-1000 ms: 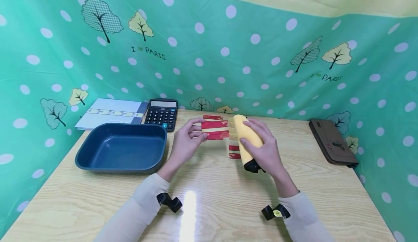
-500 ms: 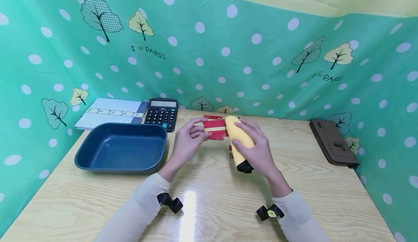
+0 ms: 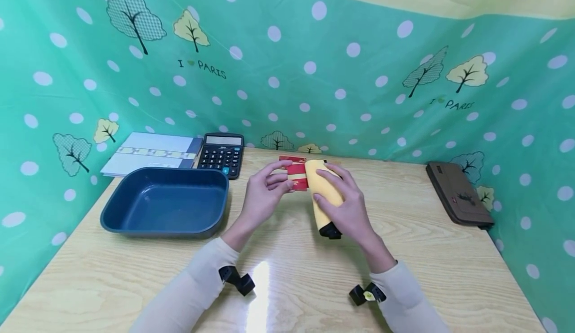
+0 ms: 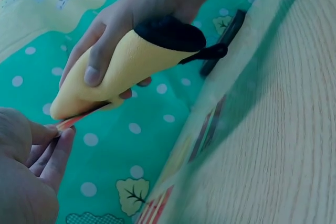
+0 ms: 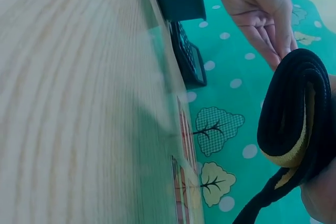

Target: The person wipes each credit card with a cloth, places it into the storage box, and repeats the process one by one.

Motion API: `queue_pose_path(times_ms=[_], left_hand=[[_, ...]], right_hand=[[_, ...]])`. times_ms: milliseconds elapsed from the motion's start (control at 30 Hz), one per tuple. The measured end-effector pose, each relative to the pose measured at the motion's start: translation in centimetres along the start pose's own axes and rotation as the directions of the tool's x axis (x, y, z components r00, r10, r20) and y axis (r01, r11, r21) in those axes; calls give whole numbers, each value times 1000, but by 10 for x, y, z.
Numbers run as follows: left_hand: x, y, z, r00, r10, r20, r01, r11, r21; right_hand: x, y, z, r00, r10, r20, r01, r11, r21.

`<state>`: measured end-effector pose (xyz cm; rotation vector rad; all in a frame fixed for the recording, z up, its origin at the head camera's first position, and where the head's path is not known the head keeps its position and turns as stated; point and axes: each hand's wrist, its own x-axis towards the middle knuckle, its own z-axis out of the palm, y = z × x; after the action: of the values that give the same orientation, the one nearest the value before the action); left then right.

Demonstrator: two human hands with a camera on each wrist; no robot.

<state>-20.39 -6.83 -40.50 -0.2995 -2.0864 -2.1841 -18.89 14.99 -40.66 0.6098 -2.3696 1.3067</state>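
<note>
My left hand (image 3: 264, 193) pinches a red card (image 3: 297, 171) with a pale gold stripe by its left edge, above the table. Wrapped in my right hand (image 3: 349, 205) is a folded yellow cloth (image 3: 324, 193) with black ends. The cloth covers the card's right part in the head view. In the left wrist view, only a thin sliver of the card shows between my fingertips and the cloth. Its rolled layers and black edging face the right wrist view, with a loose black end (image 5: 262, 199) trailing down. More red-striped cards (image 4: 207, 129) lie flat on the table below.
A dark blue basin (image 3: 166, 203) stands on the left of the wooden table (image 3: 287, 273). Behind it are a white folder-like stack (image 3: 148, 154) and a black calculator (image 3: 221, 156). A brown zipped case (image 3: 459, 193) lies at the right, by the green patterned curtain (image 3: 278, 48).
My right hand has carried the cloth leftward until it overlaps the red card's right part. My left hand, still pinching the card, has shifted slightly right.
</note>
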Motion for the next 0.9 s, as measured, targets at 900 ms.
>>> queue_pose_path(times_ms=[900], left_hand=[[-7,-4,8,999,-15,38,15,1000,-7]], right_hand=[[-8,-4,16,995,-87,47,90,994,-68]])
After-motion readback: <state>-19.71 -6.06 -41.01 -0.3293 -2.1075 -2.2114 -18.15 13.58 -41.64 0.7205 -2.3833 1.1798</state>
